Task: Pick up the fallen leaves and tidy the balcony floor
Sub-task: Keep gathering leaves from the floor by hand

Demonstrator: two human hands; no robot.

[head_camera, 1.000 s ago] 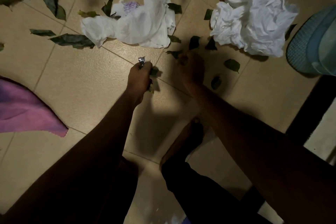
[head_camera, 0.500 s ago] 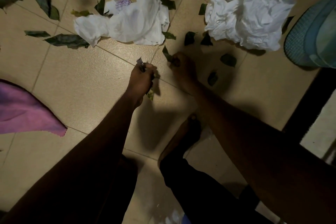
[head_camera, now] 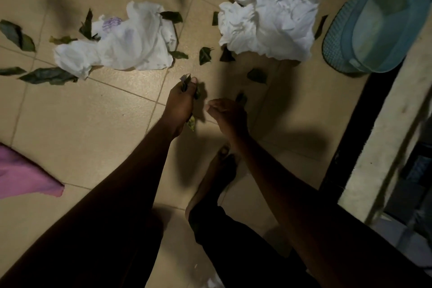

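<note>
At the bottom edge, a bare foot (head_camera: 217, 170) stands on the tiled floor (head_camera: 81, 124). Just past it, the left hand (head_camera: 181, 103) is clenched round a bunch of leaves (head_camera: 186, 82), whose tips poke out above the thumb and below the heel of the hand. Just beside it, the right hand (head_camera: 228, 113) hangs over the tiles with its fingers bent inward. A dark leaf (head_camera: 241, 98) shows at the hand's far edge, and I cannot tell whether the hand holds it or it lies underneath. A pink cloth (head_camera: 23, 175) lies at the left edge. Farther out, loose leaves (head_camera: 257, 76) are scattered on the floor, some between and around two crumpled heaps. These are the left white cloth (head_camera: 121, 44), with a long leaf at its near corner, and the right white cloth (head_camera: 268, 14). A teal basket (head_camera: 350, 37) sits to the right of that cloth, near it but apart. More leaves lie at the far left and top.
</note>
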